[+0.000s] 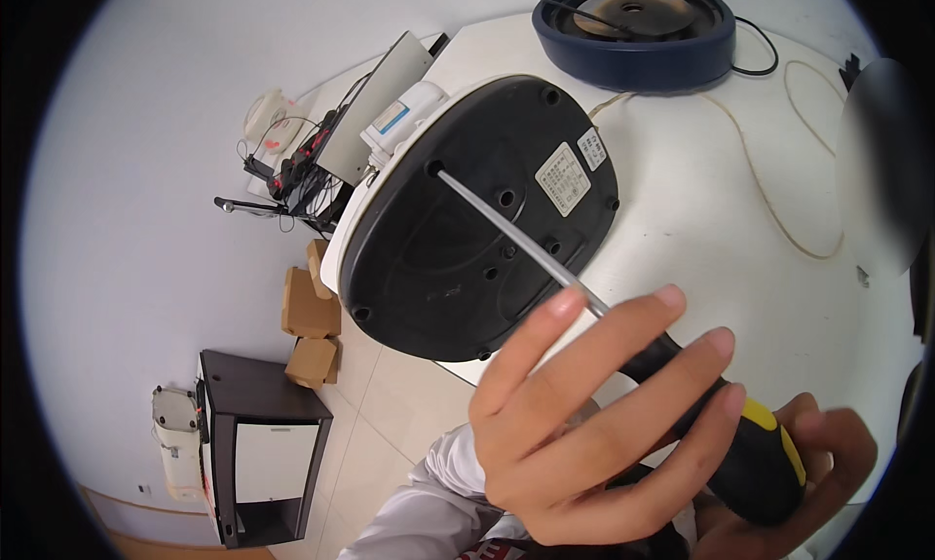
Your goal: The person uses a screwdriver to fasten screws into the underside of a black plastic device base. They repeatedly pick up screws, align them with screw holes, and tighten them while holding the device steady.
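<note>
A small appliance with a white body lies tipped over, showing its oval black base (429, 287) with several screw holes and two white labels. A long screwdriver (516, 234) with a grey shaft and a black and yellow handle slants across it, its tip at a hole near the base's upper left edge. My left hand (594, 429) is closed around the screwdriver where the shaft meets the handle, the fingers lying along it. Behind the handle's butt end my right hand (833, 453) curls round it, partly hidden by the handle.
A dark blue round appliance (633, 58) with a scorched plate and black cable stands at the far side of the white table (701, 239). A pale cord (755, 175) trails over it. Cables and panels stand left, with cardboard boxes (310, 307) and a dark cabinet (263, 394) below.
</note>
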The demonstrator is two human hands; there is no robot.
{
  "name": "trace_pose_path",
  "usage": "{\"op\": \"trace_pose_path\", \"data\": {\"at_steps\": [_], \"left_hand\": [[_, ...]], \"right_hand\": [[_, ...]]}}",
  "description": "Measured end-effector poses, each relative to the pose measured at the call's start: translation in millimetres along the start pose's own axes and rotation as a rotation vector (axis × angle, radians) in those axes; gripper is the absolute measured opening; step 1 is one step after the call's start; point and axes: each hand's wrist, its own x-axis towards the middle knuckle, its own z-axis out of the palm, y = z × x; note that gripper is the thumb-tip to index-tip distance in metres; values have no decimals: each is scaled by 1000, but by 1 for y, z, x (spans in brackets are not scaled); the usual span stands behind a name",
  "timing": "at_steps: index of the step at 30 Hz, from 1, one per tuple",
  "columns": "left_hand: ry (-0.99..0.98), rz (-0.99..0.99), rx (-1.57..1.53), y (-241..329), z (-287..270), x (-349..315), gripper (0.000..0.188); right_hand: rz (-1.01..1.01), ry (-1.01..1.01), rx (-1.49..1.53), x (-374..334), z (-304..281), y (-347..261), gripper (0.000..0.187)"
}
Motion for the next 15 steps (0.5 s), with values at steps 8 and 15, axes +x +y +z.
{"op": "trace_pose_path", "data": {"at_steps": [8, 15], "left_hand": [[-376, -486, 17, 43, -28, 20, 33], [29, -516, -100, 65, -6, 14, 16]], "right_hand": [[-297, -118, -307, -2, -24, 1, 48], [-9, 17, -337, -10, -6, -19, 46]]}}
